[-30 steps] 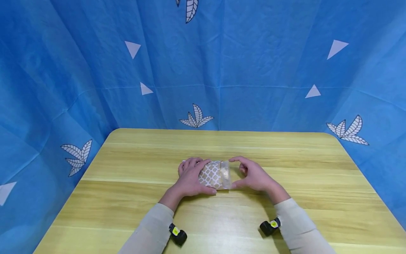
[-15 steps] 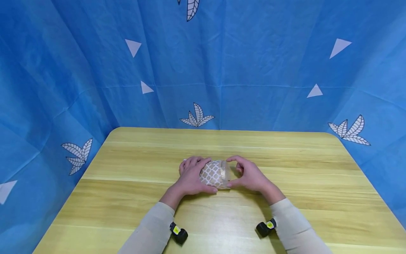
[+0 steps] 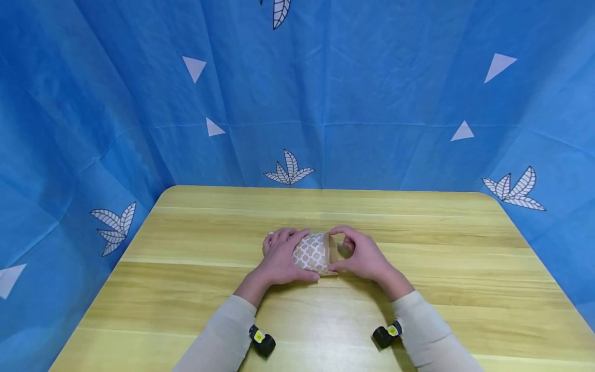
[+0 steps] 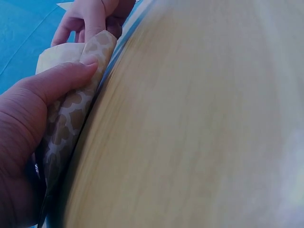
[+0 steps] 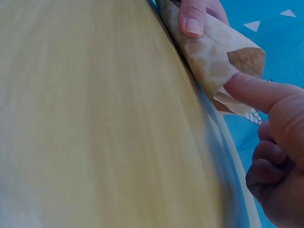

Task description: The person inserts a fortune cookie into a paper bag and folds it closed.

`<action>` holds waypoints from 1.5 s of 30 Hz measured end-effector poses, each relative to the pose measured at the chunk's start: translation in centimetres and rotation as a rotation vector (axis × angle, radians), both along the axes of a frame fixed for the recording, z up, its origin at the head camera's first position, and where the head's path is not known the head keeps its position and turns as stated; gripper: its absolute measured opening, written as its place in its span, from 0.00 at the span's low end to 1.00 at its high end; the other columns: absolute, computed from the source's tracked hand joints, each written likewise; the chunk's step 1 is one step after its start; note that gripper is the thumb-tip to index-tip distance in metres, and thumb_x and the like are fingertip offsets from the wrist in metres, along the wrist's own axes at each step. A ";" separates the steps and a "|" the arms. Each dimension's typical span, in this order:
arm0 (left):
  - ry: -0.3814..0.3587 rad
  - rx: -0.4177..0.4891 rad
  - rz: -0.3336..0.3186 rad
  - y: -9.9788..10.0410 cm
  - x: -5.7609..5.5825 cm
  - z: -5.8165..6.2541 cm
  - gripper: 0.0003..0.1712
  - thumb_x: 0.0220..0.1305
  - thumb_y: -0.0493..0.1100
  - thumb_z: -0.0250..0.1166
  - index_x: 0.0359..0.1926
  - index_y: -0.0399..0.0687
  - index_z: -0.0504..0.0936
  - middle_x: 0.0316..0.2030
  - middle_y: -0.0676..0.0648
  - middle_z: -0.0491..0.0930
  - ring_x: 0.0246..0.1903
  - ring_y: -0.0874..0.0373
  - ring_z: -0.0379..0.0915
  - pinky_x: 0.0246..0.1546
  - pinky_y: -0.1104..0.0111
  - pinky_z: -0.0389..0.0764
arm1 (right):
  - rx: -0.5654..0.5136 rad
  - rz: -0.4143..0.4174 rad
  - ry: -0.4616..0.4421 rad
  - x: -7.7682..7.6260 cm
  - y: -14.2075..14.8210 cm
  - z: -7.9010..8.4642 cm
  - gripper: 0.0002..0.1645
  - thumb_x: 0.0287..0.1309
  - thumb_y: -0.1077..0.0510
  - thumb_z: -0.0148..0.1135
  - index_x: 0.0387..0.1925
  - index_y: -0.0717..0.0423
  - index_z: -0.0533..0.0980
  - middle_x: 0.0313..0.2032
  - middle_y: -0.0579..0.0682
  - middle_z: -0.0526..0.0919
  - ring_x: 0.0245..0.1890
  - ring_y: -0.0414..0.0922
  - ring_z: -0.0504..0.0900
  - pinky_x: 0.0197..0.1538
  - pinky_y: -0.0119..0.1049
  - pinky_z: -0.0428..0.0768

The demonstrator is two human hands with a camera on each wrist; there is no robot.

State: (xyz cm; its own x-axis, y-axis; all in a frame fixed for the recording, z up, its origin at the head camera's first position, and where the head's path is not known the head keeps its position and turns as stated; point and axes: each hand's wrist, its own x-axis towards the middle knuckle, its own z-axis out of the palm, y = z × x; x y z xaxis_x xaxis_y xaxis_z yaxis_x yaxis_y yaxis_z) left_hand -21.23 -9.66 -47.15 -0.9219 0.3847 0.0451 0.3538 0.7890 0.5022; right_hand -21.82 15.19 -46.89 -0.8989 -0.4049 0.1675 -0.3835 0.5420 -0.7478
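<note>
A small paper bag [image 3: 310,254] with a brown and white lattice pattern lies on the table, its mouth toward the right. My left hand [image 3: 280,262] grips its left part, with the thumb along the near side and the fingers over the far side. At the mouth, my right hand [image 3: 364,257] holds the rim between thumb and forefinger, one at each edge, while its other fingers curl in. The right wrist view shows the bag's mouth [image 5: 246,61] gaping, with plain brown paper inside. Whatever the bag contains is hidden.
The wooden table [image 3: 409,222] stretches around both hands. Behind it and along its sides hangs a blue curtain [image 3: 372,103] with leaf and triangle prints. Black wrist cameras [image 3: 262,343] sit by each sleeve, close to the tabletop.
My right hand has moved slightly left, onto the bag's rim. The translucent strip at the bag's right end has given way to a gaping brown mouth. My left hand stays nearly still.
</note>
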 end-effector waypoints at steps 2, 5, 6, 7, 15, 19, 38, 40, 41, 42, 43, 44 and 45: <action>0.001 0.005 0.000 0.0 0.0 0.0 0.65 0.35 0.74 0.76 0.76 0.63 0.62 0.65 0.45 0.63 0.66 0.46 0.51 0.66 0.44 0.42 | -0.009 0.002 0.000 0.1 0.1 0.2 0.41 0.36 0.50 0.87 0.57 0.46 0.79 0.21 0.45 0.62 0.22 0.42 0.62 0.29 0.37 0.65; 0.002 0.010 0.000 -0.1 -0.1 0.0 0.65 0.35 0.74 0.77 0.76 0.63 0.62 0.65 0.45 0.63 0.66 0.46 0.51 0.66 0.45 0.42 | 0.014 0.022 0.003 -0.1 0.3 0.1 0.39 0.38 0.51 0.86 0.57 0.47 0.81 0.19 0.43 0.61 0.21 0.40 0.62 0.27 0.35 0.65; 0.003 0.014 -0.001 -0.1 -0.1 -0.1 0.65 0.35 0.74 0.77 0.76 0.63 0.62 0.65 0.45 0.63 0.66 0.46 0.51 0.65 0.44 0.42 | 0.024 0.033 0.002 -0.1 0.4 0.0 0.39 0.40 0.51 0.85 0.57 0.48 0.81 0.19 0.42 0.60 0.21 0.39 0.61 0.26 0.34 0.65; 0.004 0.014 -0.001 -0.1 -0.1 -0.1 0.65 0.35 0.74 0.77 0.76 0.63 0.62 0.65 0.45 0.63 0.66 0.46 0.51 0.65 0.44 0.42 | 0.032 0.038 0.000 -0.1 0.4 -0.1 0.39 0.40 0.52 0.85 0.58 0.49 0.81 0.18 0.41 0.60 0.20 0.39 0.61 0.26 0.34 0.64; 0.010 0.014 -0.001 0.0 0.0 -0.1 0.65 0.36 0.74 0.77 0.76 0.63 0.62 0.65 0.46 0.63 0.66 0.45 0.51 0.65 0.44 0.42 | 0.061 0.047 0.032 -0.2 -0.1 -0.6 0.40 0.42 0.54 0.84 0.61 0.49 0.80 0.18 0.40 0.60 0.20 0.37 0.61 0.26 0.33 0.64; 0.000 0.020 -0.001 0.0 0.0 -0.1 0.64 0.37 0.73 0.77 0.75 0.62 0.62 0.64 0.45 0.63 0.66 0.45 0.51 0.65 0.44 0.41 | 0.068 0.059 0.040 -0.1 -0.5 -0.3 0.39 0.42 0.58 0.83 0.60 0.52 0.80 0.18 0.41 0.63 0.20 0.37 0.62 0.27 0.34 0.66; -0.009 0.023 -0.049 0.4 0.1 0.8 0.60 0.41 0.71 0.77 0.75 0.62 0.64 0.59 0.47 0.68 0.60 0.47 0.59 0.64 0.45 0.48 | 0.064 0.139 0.032 -0.5 -0.9 -0.1 0.34 0.46 0.67 0.76 0.59 0.58 0.80 0.19 0.40 0.64 0.22 0.38 0.64 0.29 0.34 0.68; -0.004 0.004 -0.039 0.4 0.2 0.9 0.62 0.39 0.73 0.76 0.75 0.62 0.63 0.59 0.46 0.67 0.59 0.46 0.60 0.64 0.45 0.48 | 0.026 0.111 -0.014 -0.4 -0.6 -0.1 0.31 0.48 0.65 0.77 0.58 0.55 0.81 0.18 0.41 0.64 0.21 0.38 0.64 0.27 0.33 0.68; 0.002 -0.017 -0.032 0.5 0.3 0.9 0.63 0.39 0.75 0.75 0.75 0.63 0.63 0.59 0.46 0.67 0.59 0.45 0.60 0.64 0.45 0.49 | 0.005 0.089 -0.035 -0.4 -0.5 -0.1 0.29 0.50 0.64 0.77 0.56 0.54 0.82 0.17 0.41 0.64 0.20 0.38 0.64 0.27 0.33 0.67; 0.004 -0.042 -0.023 0.5 0.4 1.1 0.64 0.38 0.77 0.73 0.76 0.63 0.62 0.59 0.45 0.67 0.58 0.45 0.61 0.64 0.44 0.49 | -0.014 0.062 -0.051 -0.3 -0.4 -0.1 0.26 0.52 0.62 0.77 0.55 0.52 0.83 0.17 0.42 0.65 0.19 0.38 0.64 0.26 0.33 0.67; 0.006 -0.072 -0.015 0.6 0.4 1.2 0.65 0.38 0.79 0.72 0.76 0.63 0.61 0.59 0.45 0.67 0.58 0.45 0.61 0.64 0.44 0.50 | -0.036 0.033 -0.065 -0.3 -0.3 0.0 0.24 0.53 0.60 0.76 0.54 0.51 0.84 0.17 0.42 0.65 0.18 0.38 0.63 0.25 0.33 0.67; 0.004 -0.104 -0.007 0.6 0.5 1.5 0.65 0.38 0.81 0.69 0.77 0.63 0.60 0.60 0.44 0.67 0.58 0.44 0.62 0.64 0.44 0.51 | -0.055 0.003 -0.077 -0.2 -0.2 0.0 0.21 0.55 0.58 0.75 0.53 0.50 0.85 0.15 0.42 0.64 0.17 0.38 0.63 0.24 0.32 0.66; -0.004 -0.142 0.003 0.7 0.7 1.7 0.66 0.39 0.84 0.66 0.77 0.64 0.59 0.61 0.43 0.67 0.59 0.44 0.62 0.63 0.44 0.52 | -0.077 -0.021 -0.083 -0.1 -0.1 0.0 0.19 0.58 0.56 0.74 0.52 0.50 0.85 0.15 0.42 0.63 0.16 0.38 0.62 0.22 0.33 0.65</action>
State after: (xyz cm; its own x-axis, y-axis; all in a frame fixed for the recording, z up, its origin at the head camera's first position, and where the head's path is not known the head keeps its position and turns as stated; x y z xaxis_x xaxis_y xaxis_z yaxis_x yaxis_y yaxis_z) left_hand -20.56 -8.97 -45.42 -0.9232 0.3840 -0.0128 0.3496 0.8533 0.3869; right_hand -21.96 15.10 -46.91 -0.9193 -0.3743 0.1218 -0.3074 0.4892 -0.8162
